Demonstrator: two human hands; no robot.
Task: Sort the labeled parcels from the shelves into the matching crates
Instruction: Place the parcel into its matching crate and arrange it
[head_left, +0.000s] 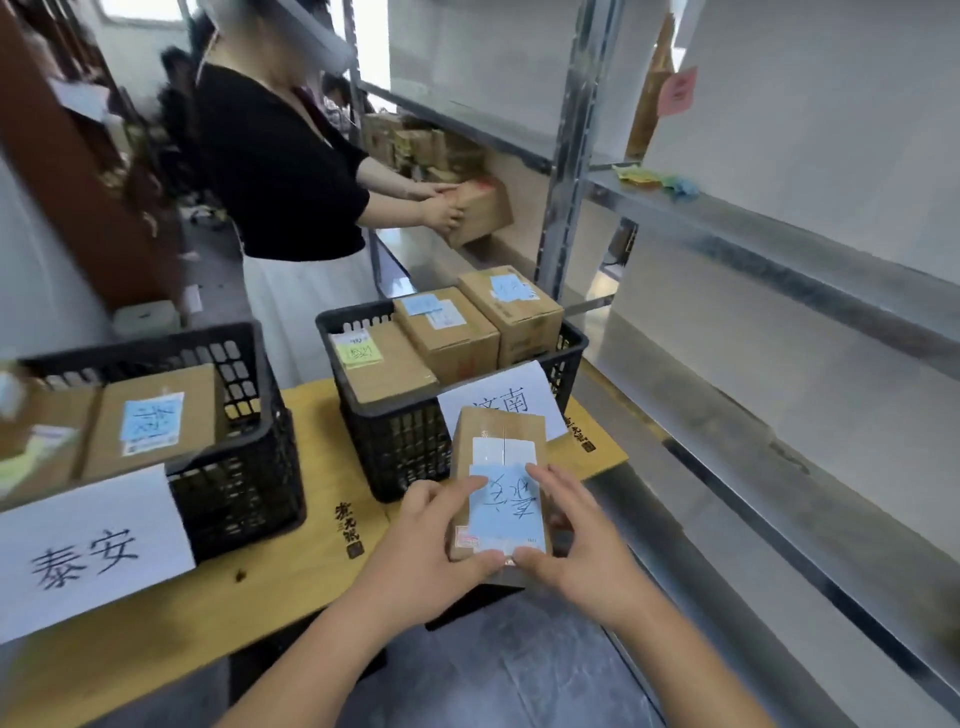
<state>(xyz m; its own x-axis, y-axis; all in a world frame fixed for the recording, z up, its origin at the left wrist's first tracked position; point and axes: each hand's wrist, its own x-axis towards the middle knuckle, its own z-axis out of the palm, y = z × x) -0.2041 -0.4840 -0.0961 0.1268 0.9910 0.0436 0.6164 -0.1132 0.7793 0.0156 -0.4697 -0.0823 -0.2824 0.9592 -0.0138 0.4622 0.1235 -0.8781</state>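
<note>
Holding a small brown cardboard parcel (496, 467) with a blue handwritten label, the left hand (426, 540) and right hand (576, 545) clasp its near edges — fingers curled closed on it, just short of the black plastic lattice crate (415, 447) ahead. Best practice: match label to crate sign before lowering — the other black crate (244, 483) sits off the left hand.

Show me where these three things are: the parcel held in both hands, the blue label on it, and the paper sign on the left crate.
parcel (496, 431): head view, upper part of its brown top face.
blue label (501, 506): head view, middle of the handwriting.
paper sign (85, 553): head view, centre of the sheet.
</note>
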